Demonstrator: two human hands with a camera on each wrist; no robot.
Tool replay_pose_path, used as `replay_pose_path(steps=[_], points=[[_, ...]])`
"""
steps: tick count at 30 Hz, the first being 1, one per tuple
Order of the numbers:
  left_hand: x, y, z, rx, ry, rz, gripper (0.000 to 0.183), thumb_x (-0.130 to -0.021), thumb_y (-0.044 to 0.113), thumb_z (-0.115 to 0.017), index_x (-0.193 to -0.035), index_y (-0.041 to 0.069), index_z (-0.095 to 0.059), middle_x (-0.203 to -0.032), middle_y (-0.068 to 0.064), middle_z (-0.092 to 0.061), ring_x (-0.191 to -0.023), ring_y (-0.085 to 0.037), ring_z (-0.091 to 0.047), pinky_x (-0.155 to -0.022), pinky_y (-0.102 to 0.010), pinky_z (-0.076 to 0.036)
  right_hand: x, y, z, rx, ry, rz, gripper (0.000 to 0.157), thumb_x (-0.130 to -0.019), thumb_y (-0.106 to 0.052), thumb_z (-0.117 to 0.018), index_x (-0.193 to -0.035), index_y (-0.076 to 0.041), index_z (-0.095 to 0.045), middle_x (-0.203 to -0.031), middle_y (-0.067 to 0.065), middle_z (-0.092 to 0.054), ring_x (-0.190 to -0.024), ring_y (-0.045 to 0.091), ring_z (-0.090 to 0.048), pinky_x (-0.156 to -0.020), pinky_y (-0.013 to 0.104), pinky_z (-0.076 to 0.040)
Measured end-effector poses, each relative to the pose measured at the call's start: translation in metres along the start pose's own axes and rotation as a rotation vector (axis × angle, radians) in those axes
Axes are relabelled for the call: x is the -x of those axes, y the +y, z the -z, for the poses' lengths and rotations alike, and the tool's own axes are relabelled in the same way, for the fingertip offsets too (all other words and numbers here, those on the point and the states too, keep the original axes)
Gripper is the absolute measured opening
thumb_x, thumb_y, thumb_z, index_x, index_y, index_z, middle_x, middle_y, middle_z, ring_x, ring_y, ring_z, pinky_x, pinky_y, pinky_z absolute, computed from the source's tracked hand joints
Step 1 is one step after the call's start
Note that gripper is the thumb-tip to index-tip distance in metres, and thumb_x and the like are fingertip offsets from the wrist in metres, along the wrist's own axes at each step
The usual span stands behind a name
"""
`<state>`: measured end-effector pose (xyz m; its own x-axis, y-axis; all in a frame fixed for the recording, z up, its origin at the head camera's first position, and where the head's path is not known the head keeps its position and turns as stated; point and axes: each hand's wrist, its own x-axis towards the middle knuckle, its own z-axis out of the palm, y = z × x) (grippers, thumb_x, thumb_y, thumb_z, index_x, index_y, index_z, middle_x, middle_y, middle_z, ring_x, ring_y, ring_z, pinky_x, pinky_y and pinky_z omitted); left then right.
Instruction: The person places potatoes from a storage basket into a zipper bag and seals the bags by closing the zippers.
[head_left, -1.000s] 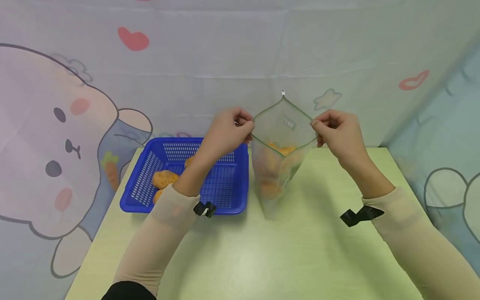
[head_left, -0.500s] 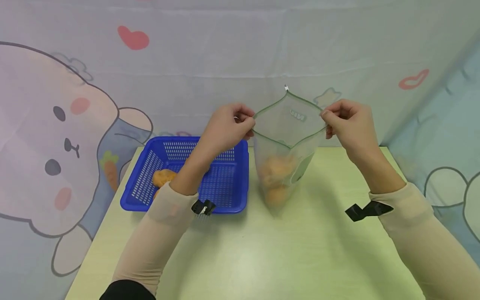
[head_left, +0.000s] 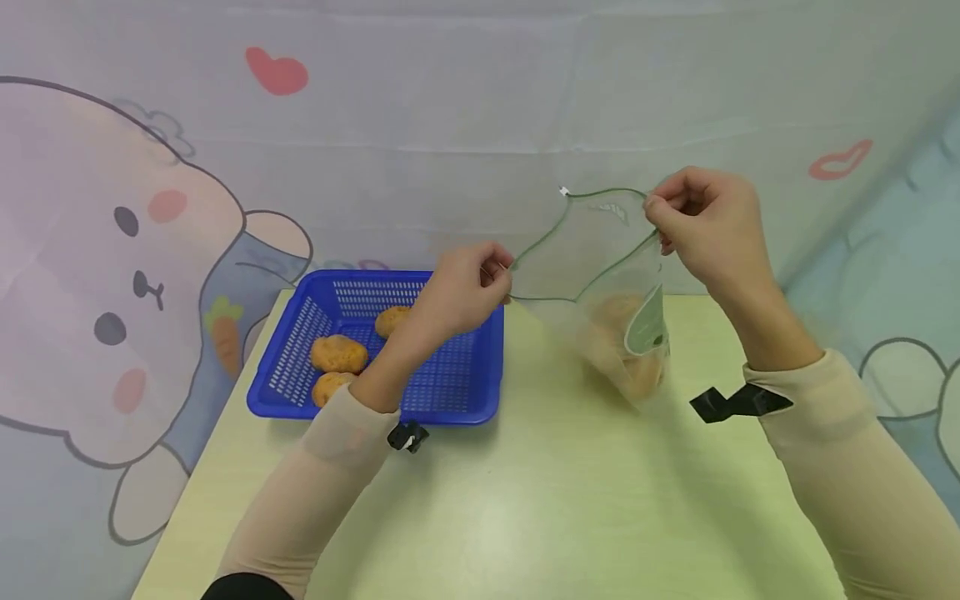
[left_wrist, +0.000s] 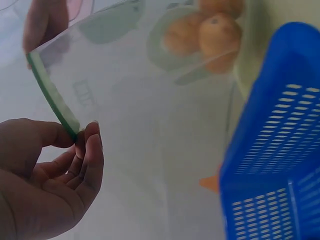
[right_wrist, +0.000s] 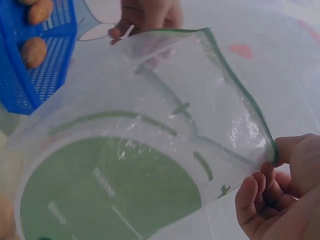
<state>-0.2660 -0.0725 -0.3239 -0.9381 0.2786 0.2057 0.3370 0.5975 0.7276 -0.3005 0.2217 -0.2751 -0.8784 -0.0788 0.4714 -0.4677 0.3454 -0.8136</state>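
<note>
A clear zip bag (head_left: 647, 327) with a green-edged mouth hangs between the two hands, its mouth spread wide. My left hand (head_left: 468, 287) pinches the left side of the rim between thumb and fingers. Higher up, the right hand (head_left: 712, 221) pinches the opposite side, so the mouth slants. A small white slider (head_left: 564, 192) sits at the rim's far corner. Several potatoes (left_wrist: 220, 42) lie in the bottom of the bag, blurred through the film. A large green printed shape (right_wrist: 110, 190) shows on the bag in the right wrist view.
Left of the bag, a blue perforated basket (head_left: 491, 367) stands on the pale yellow-green table (head_left: 510, 500). It holds loose potatoes (head_left: 339, 354), partly covered by the left forearm. A printed cloth (head_left: 420, 100) hangs behind the table.
The right hand has risen and moved right, while the left hand has dropped lately. The bag now tilts, its potatoes shifted right. More potatoes in the basket are uncovered.
</note>
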Motion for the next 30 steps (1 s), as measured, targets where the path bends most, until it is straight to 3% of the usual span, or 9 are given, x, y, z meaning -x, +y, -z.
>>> replay_pose_path(steps=[9,18,30], points=[[0.014,-0.037,-0.027,-0.048,0.034,0.09,0.023,-0.104,0.014,-0.058,-0.12,0.003,-0.07,-0.092,-0.003,-0.07,-0.08,-0.018,-0.065,-0.07,-0.033,-0.054,0.009,0.008,-0.02,0.212,-0.102,0.062,0.013,-0.096,-0.006,-0.066,-0.088,-0.005,-0.076,-0.068,0.003,-0.068,-0.05,0.015,-0.059,-0.049,0.023,-0.048],[0.025,-0.071,-0.037,0.039,0.085,0.168,0.014,-0.102,0.015,-0.06,-0.108,0.006,-0.069,-0.088,-0.005,-0.071,-0.074,-0.016,-0.072,-0.063,-0.034,-0.057,0.017,0.013,-0.055,0.214,-0.179,0.106,0.013,-0.098,-0.012,-0.068,-0.088,-0.006,-0.075,-0.068,0.004,-0.066,-0.051,0.018,-0.055,-0.05,0.023,-0.042],[0.033,-0.092,-0.036,0.102,0.082,0.192,0.015,-0.104,0.02,-0.058,-0.102,0.009,-0.069,-0.089,-0.013,-0.074,-0.073,-0.018,-0.071,-0.061,-0.033,-0.052,0.024,0.017,-0.084,0.248,-0.188,0.123,0.013,-0.098,-0.01,-0.069,-0.087,-0.007,-0.075,-0.068,0.004,-0.065,-0.061,0.021,-0.057,-0.058,0.026,-0.043]])
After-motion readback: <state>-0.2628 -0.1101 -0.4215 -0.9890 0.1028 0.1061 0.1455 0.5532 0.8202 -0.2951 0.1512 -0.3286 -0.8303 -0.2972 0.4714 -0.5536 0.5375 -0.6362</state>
